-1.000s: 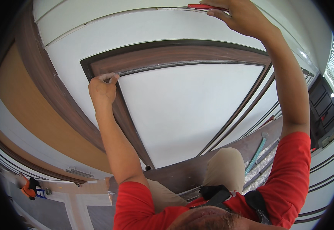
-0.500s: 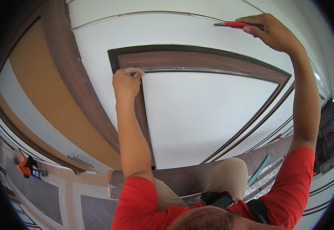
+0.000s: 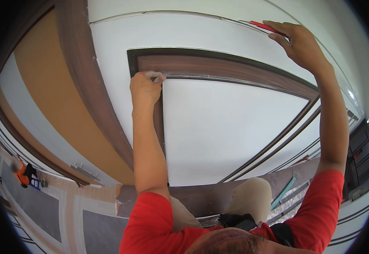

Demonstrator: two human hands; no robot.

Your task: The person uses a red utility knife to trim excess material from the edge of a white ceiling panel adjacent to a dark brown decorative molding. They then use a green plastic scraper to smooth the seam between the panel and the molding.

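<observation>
My right hand (image 3: pixel 298 44) is raised at the upper right, with thumb and fingers closed round a red utility knife (image 3: pixel 264 26). The knife's thin grey blade points left, slanting slightly upward, next to a long groove (image 3: pixel 184 14) in the white wall panel (image 3: pixel 108 40). Whether the blade touches the wall, I cannot tell. My left hand (image 3: pixel 146 89) is pinched at the lower edge of a dark brown wood-look frame (image 3: pixel 218 66), near its upper left corner. Anything small between those fingertips is hidden.
Left of me stands a brown-edged door with tan and grey bands (image 3: pixel 44 80). Beneath me lies a brown plank (image 3: pixel 127 203), with a teal strip (image 3: pixel 284 192) on the right. A person in orange (image 3: pixel 22 174) is far off at lower left.
The knife has turned from nearly level to a slant with its tip raised, and the blade has moved up to the groove. My left hand stays pinched at the frame.
</observation>
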